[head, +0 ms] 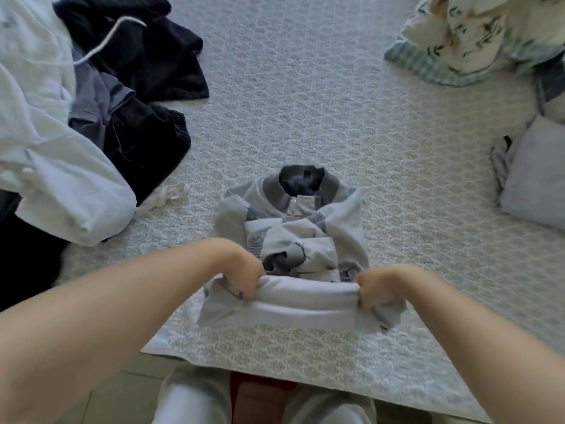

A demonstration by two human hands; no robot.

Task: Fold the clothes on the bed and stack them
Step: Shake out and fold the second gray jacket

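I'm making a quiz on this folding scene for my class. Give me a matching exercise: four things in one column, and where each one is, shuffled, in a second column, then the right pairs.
Things
1. grey and white top
2. pile of unfolded clothes
3. floral bedding
4. pale folded item

Places
A. far right corner of the bed
B. left side of the bed
C. middle of the bed, near hem held in the grip of the left hand and the right hand
D. right edge of the bed

Pairs: 1-C, 2-B, 3-A, 4-D
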